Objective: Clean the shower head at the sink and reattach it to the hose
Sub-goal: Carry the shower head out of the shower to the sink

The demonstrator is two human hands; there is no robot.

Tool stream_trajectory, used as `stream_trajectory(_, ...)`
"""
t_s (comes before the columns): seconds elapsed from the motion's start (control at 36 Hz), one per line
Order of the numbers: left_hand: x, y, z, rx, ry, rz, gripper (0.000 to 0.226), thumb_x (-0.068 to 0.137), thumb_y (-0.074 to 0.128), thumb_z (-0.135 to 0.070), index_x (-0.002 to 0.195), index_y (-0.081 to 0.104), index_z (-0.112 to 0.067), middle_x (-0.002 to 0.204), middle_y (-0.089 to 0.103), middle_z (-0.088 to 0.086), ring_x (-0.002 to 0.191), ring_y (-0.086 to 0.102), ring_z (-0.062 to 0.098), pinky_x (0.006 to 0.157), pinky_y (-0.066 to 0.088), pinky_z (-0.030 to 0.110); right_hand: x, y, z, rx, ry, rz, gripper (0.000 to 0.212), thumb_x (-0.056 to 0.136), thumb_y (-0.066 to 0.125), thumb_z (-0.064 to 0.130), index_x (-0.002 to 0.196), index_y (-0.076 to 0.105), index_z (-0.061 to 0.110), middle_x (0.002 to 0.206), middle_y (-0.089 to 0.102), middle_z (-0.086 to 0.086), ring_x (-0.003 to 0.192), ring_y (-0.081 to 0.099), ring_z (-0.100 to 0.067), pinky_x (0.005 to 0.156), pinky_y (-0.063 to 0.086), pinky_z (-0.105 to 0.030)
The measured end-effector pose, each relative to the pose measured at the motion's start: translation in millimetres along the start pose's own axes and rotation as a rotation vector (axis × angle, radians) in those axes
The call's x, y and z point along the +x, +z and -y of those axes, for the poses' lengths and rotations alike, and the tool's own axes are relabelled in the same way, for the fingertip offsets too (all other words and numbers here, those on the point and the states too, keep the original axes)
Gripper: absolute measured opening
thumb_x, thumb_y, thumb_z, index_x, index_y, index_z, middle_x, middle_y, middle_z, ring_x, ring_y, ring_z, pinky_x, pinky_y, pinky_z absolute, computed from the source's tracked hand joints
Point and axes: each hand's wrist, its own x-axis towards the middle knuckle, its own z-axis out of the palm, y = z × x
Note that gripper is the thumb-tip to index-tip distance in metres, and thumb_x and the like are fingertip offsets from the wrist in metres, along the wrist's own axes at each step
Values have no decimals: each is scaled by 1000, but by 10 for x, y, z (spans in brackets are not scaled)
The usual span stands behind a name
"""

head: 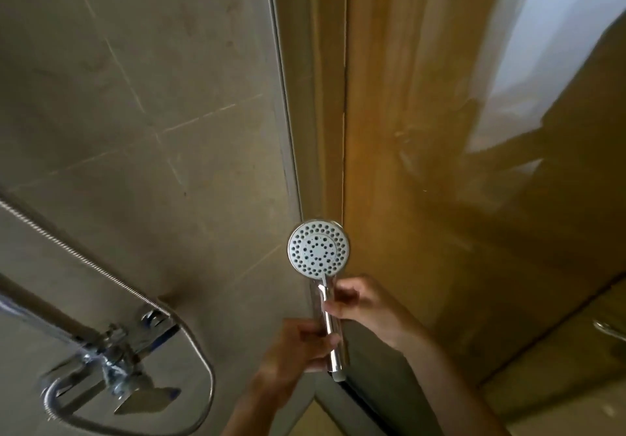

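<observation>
Left hand nearest, fingers curled round the lower chrome handle of the shower head. Right hand just above, pinching the handle below the spray face. Head held upright, nozzles toward camera, detached from the hose on the tiled wall. Likely light, rigid, slick chrome: grip the handle, not the face.

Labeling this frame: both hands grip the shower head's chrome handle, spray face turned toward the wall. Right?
Not quite. Head view shows the shower head with its spray face toward the camera, nozzles visible. The left hand and right hand do both grip the chrome handle.
</observation>
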Motion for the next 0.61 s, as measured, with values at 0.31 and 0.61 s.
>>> stream_trajectory(0.31, 148, 230, 140, 227, -71, 380, 14, 86, 70, -3, 99, 74, 3, 92, 76, 21, 82, 72, 33, 83, 61, 45, -725, 150, -321, 57, 47, -524, 16, 87, 70, 15, 83, 76, 29, 83, 75, 7, 81, 71, -8, 75, 54, -25)
stream_trajectory(0.61, -193, 950, 304, 364, -5, 760, 11, 81, 75, -1, 90, 76, 4, 89, 75, 23, 81, 71, 30, 81, 61, 44, -1870, 233, -501, 175, -5, -936, 13, 91, 68, 4, 90, 65, -9, 82, 60, -13, 83, 59, -25, 87, 51, -46)
